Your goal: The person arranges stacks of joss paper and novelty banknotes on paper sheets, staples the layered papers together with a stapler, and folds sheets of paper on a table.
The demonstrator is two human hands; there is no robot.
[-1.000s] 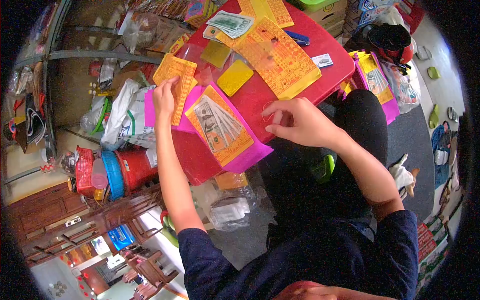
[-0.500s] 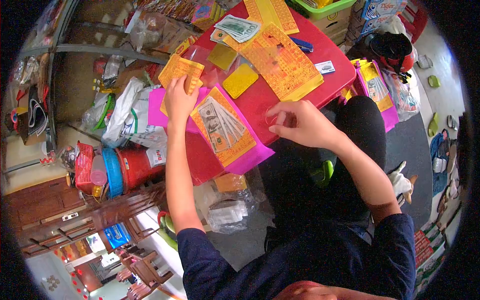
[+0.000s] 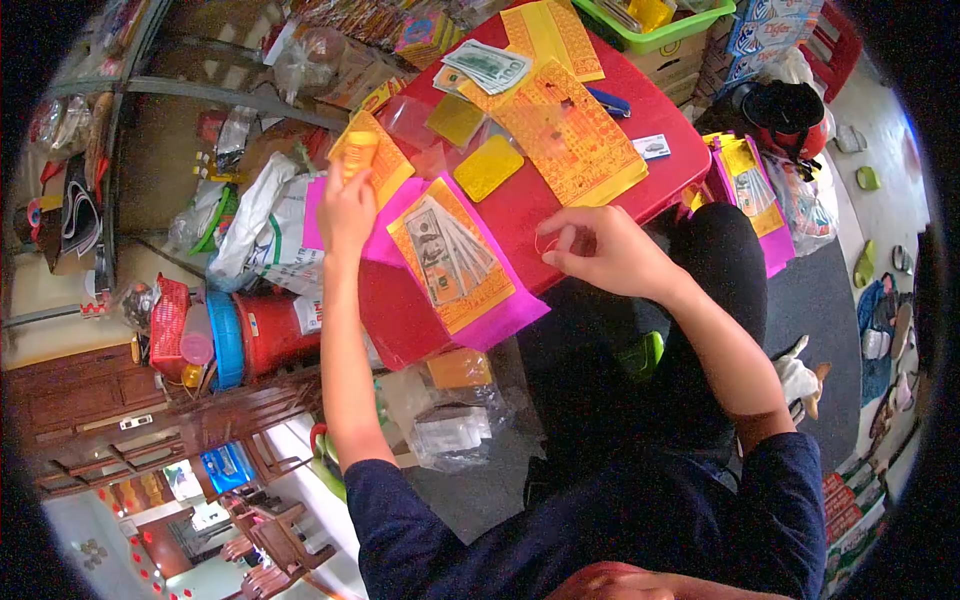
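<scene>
My left hand [image 3: 347, 205] is closed on a folded yellow paper [image 3: 359, 152] over the table's left edge, above another yellow printed sheet [image 3: 392, 165]. My right hand [image 3: 610, 245] has thumb and forefinger pinched on a thin red rubber band [image 3: 545, 242], off the table's front edge. Between the hands, a fan of printed banknotes [image 3: 448, 252] lies on a yellow printed sheet [image 3: 480, 310], with magenta paper [image 3: 515, 318] beneath. A shiny yellow card [image 3: 489, 168] lies behind it. Farther back, more banknotes [image 3: 487, 65] rest on large yellow printed sheets [image 3: 575, 140].
The red table [image 3: 400, 320] carries a blue stapler-like object [image 3: 608, 101] and a small white card [image 3: 651, 147]. A magenta bundle [image 3: 752, 190] is right of it. Left are a red bucket [image 3: 275, 330] and plastic bags [image 3: 255, 215]. A dog [image 3: 798, 380] lies on the floor at right.
My left hand has lifted slightly, and the yellow paper in it now appears folded smaller. My right hand keeps its pinch. The view has shifted slightly.
</scene>
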